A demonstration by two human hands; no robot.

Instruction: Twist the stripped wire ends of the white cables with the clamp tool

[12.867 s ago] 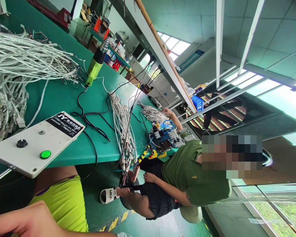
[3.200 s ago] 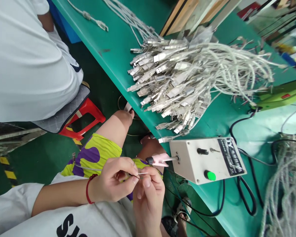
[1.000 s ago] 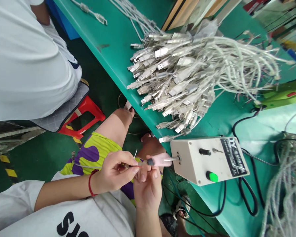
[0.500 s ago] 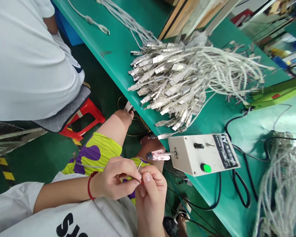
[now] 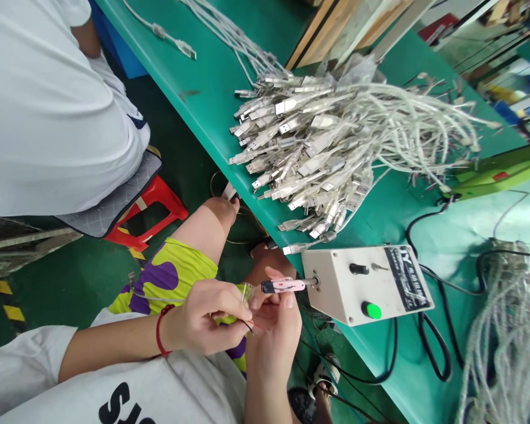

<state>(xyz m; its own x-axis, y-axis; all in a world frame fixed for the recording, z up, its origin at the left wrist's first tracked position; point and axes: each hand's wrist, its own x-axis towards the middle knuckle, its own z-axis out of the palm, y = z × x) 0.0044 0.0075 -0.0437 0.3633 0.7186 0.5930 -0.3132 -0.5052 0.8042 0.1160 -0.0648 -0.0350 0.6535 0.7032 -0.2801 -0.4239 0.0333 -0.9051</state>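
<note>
My left hand (image 5: 212, 317), with a red cord on its wrist, pinches the wire end of a pale cable (image 5: 154, 297). A thin dark wire and light strands stick out past its fingertips. That cable lies across my lap, its plug over the shorts. My right hand (image 5: 274, 330) is palm up with its fingers loosely apart, and I see nothing gripped in it. It is just under the pink and black clip (image 5: 283, 285) on the shaft of a white box (image 5: 366, 285) with a green button. The clip partly covers its fingers.
Many pale USB cables (image 5: 309, 141) are heaped on the green table (image 5: 212, 100), with more cables (image 5: 503, 335) at the right. Black cords run beside the box. A person in a white shirt (image 5: 48, 118) sits at the left on a red stool (image 5: 159, 206).
My right hand has let go of the wire end and opened, and its fingers have moved up by the clip. My left hand keeps its pinch. The view has shifted slightly.
</note>
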